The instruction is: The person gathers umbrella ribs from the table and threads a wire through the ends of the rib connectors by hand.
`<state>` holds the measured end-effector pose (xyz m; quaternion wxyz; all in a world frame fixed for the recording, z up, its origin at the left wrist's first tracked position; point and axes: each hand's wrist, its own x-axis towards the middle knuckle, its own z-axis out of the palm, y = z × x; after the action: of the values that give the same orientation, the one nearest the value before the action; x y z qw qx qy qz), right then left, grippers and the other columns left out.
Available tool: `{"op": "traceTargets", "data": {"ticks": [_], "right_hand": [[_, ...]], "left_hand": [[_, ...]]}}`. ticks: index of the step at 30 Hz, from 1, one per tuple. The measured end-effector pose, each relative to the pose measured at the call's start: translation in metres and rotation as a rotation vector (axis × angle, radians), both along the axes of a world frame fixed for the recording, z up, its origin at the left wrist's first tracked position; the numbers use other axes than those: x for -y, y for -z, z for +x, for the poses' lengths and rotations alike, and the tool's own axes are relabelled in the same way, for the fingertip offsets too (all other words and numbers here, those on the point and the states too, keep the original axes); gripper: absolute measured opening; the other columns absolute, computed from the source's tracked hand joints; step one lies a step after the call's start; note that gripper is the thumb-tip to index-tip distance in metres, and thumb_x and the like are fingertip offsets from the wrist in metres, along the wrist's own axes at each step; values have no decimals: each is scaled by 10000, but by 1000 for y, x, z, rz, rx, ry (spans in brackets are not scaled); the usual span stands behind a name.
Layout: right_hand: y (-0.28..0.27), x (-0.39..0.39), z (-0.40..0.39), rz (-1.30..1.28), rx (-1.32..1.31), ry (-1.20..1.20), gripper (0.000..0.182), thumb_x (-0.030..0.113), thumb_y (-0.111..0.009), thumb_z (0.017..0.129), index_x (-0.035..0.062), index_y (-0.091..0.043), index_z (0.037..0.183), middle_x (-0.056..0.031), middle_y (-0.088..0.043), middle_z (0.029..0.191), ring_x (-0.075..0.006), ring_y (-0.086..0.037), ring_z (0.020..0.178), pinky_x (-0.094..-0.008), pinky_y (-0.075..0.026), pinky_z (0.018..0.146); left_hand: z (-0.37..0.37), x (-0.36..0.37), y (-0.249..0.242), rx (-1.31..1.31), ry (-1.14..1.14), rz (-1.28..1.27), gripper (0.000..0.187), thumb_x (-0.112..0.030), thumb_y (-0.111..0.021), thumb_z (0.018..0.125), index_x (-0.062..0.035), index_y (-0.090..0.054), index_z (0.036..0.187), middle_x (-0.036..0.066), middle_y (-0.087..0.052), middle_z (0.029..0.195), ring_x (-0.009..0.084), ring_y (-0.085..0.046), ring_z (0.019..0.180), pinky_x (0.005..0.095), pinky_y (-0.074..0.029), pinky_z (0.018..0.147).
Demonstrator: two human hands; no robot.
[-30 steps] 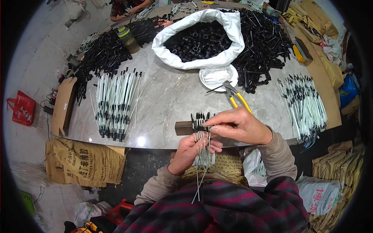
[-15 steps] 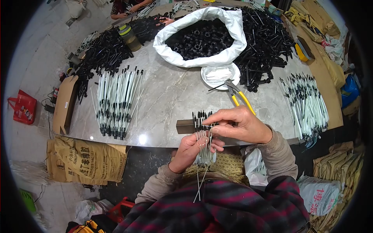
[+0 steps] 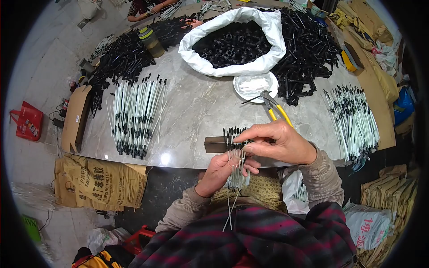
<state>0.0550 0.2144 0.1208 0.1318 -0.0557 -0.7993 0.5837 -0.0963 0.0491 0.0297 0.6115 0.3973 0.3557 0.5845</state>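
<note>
My left hand (image 3: 220,173) is closed around a bunch of thin white rods with black tips (image 3: 237,157) at the table's near edge. Two long rods from the bunch cross and hang down towards my lap. Just above, my right hand (image 3: 281,142) pinches thumb and forefinger together by the black tips. Something small and thin seems to be between those fingers, too small to name. A brown block (image 3: 215,144) lies on the table left of the tips. Beyond my right hand are yellow-handled pliers (image 3: 280,111), with a white dish (image 3: 243,94) of small white pieces by their jaws.
A white sack (image 3: 187,57) full of black parts stands at the back, between heaps of black pieces (image 3: 306,53). Bundles of rods lie left (image 3: 136,118) and right (image 3: 355,123). A bottle (image 3: 152,42) stands back left. Another person's arm (image 3: 156,10) shows at the far edge.
Both hands keep nearly the same grip and position. The whole view has shifted slightly; nothing on the table has visibly moved.
</note>
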Motion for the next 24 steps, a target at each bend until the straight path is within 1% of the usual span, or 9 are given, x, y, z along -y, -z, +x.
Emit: {"op": "traceTargets", "data": {"ticks": [3, 9, 12, 15, 17, 19, 20, 22, 24], "right_hand": [[10, -2, -3, 80, -143, -41, 208, 37, -627, 963, -57, -671, 1144, -49, -690, 744, -58, -632, 603, -221, -499, 572], [7, -2, -5, 97, -160, -45, 203, 42, -632, 966, -59, -668, 1138, -56, -695, 759, -58, -636, 606, -217, -502, 570], [14, 1, -8, -79, -139, -54, 198, 34, -621, 973, -60, -660, 1143, -51, -689, 754, -57, -635, 603, -214, -499, 564], [17, 1, -8, -81, -134, -72, 209, 24, -611, 977, -66, -643, 1163, -47, -681, 749, -62, -634, 586, -218, -502, 550], [14, 2, -9, -39, -140, -75, 219, 23, -610, 976, -70, -635, 1173, -48, -674, 741, -68, -632, 570, -226, -508, 539], [8, 3, -8, -43, -91, -61, 231, 26, -643, 954, -58, -655, 1168, -55, -691, 793, -73, -641, 628, -227, -510, 573], [5, 4, -7, -68, -40, -46, 238, 29, -677, 931, -44, -680, 1158, -62, -711, 850, -74, -651, 695, -223, -510, 612], [4, 5, -7, -106, 8, -27, 249, 33, -710, 909, -29, -705, 1150, -72, -732, 908, -78, -664, 760, -222, -511, 651], [6, 5, -8, -120, 0, -22, 254, 33, -707, 909, -28, -705, 1155, -79, -737, 913, -85, -670, 759, -227, -515, 651]], "left_hand": [[-1, 0, 2, -7, 7, 6, 413, -278, -399, 1095, 45, -497, 1334, 207, -671, 1166, 255, -693, 1038, 308, -537, 833], [-3, 0, 3, 4, 19, 8, 405, -276, -402, 1094, 39, -507, 1327, 208, -671, 1174, 253, -695, 1033, 306, -537, 831], [-5, 0, 4, 7, 23, 22, 404, -273, -402, 1094, 39, -507, 1328, 206, -671, 1173, 253, -695, 1032, 305, -537, 831], [-5, 1, 3, 24, 27, -4, 405, -274, -405, 1093, 38, -506, 1330, 204, -671, 1174, 251, -693, 1034, 304, -536, 833], [-5, 1, 2, 33, 29, -16, 405, -275, -410, 1092, 37, -506, 1331, 202, -672, 1176, 250, -692, 1036, 302, -534, 837], [-6, 0, 1, 0, 36, 0, 416, -289, -412, 1091, 38, -504, 1332, 202, -671, 1177, 251, -692, 1036, 302, -532, 839], [-6, 0, 0, -16, 40, 9, 422, -296, -413, 1090, 38, -503, 1332, 202, -671, 1177, 252, -692, 1036, 301, -531, 841], [-6, 0, 0, 4, 35, 13, 441, -316, -409, 1090, 39, -501, 1335, 205, -671, 1175, 254, -692, 1035, 299, -529, 839], [-6, 0, 1, 9, 33, 15, 461, -338, -405, 1089, 40, -498, 1336, 207, -671, 1173, 257, -693, 1032, 298, -528, 833]]}}
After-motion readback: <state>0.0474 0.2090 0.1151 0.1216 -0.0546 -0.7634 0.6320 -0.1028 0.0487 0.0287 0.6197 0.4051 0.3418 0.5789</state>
